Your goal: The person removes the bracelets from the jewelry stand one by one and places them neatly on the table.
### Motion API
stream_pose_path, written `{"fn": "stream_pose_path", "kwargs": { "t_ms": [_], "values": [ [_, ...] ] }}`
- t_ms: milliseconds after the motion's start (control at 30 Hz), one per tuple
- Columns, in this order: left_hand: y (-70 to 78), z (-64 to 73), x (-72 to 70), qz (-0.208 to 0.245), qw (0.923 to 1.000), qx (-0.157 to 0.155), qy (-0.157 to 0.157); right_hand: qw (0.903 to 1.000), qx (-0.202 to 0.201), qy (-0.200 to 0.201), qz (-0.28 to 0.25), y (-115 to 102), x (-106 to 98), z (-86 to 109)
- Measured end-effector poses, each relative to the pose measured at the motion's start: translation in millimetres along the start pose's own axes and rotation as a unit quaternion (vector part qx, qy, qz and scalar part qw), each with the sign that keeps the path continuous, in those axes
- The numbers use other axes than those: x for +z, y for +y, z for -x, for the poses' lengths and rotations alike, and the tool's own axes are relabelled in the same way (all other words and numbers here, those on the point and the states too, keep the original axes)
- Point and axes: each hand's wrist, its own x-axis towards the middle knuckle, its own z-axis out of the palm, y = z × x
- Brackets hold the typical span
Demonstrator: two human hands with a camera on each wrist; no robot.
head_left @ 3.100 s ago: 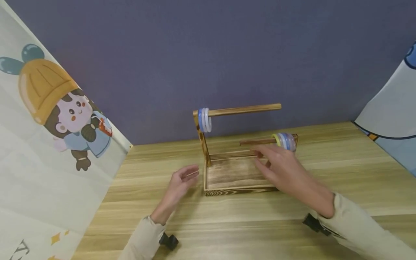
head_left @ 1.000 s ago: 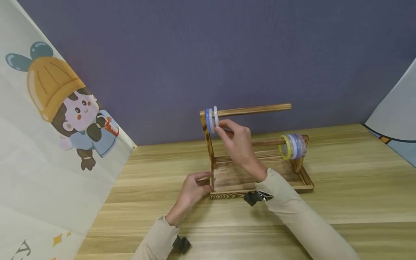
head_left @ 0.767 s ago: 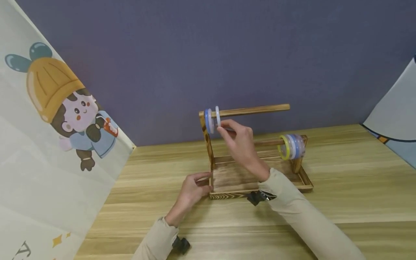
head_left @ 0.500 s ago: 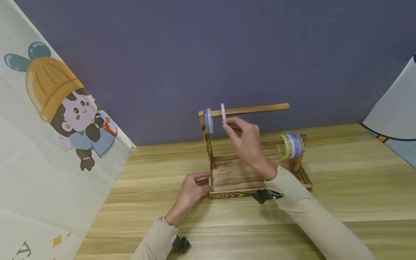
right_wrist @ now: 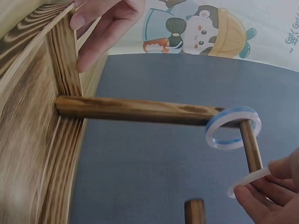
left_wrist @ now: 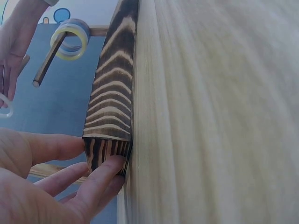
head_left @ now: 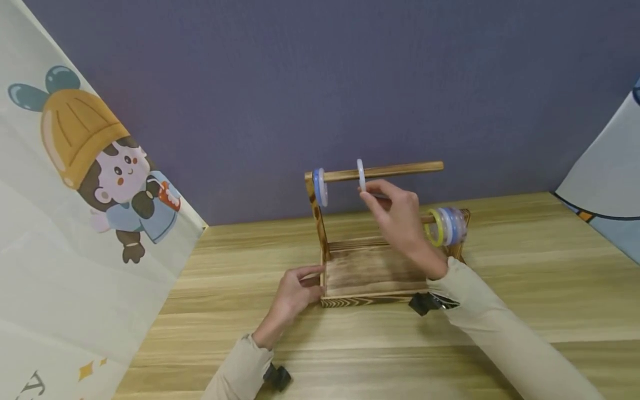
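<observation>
My right hand (head_left: 395, 216) pinches a white bangle (head_left: 361, 173) between thumb and fingertips. The bangle encircles the upper rod (head_left: 400, 169) of a wooden stand, part way along it. A blue bangle and a pale bangle (head_left: 324, 188) hang together at the rod's left end by the upright (head_left: 319, 228). My left hand (head_left: 292, 294) rests fairly straight fingers against the left end of the stand's tray base (head_left: 345, 303). In the left wrist view, its fingertips (left_wrist: 112, 164) touch the striped end face at the base's corner.
Several bangles, with a yellow bangle (head_left: 436, 228) foremost, hang on the lower rod at right. The stand is on a wood-grain table (head_left: 240, 239), before a dark blue backdrop (head_left: 280, 100). A cartoon-printed white panel (head_left: 90, 266) borders the left side.
My right hand has come over to the upper rod, taken the white bangle and slid it rightward, away from the other two. My left hand has moved in against the tray base.
</observation>
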Motion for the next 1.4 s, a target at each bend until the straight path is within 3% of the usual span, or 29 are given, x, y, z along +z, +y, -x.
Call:
{"fn": "stream_pose_path", "kwargs": {
  "t_ms": [733, 1100, 1400],
  "values": [
    [-6.3, -1.2, -7.2, -0.002, 1.0, 0.004, 0.002, 0.9968, -0.013, 0.016, 0.078, 25.8, -51.0, 4.7],
    [-7.6, -2.3, -9.6, 0.009, 1.0, 0.005, 0.0, 0.9929, -0.024, 0.049, 0.105, 39.1, -75.7, 3.9],
    [-8.0, -2.4, -7.5, 0.013, 0.9999, 0.007, -0.004, 0.9889, -0.002, 0.069, 0.131, 46.0, -101.4, 9.1]
  ]
}}
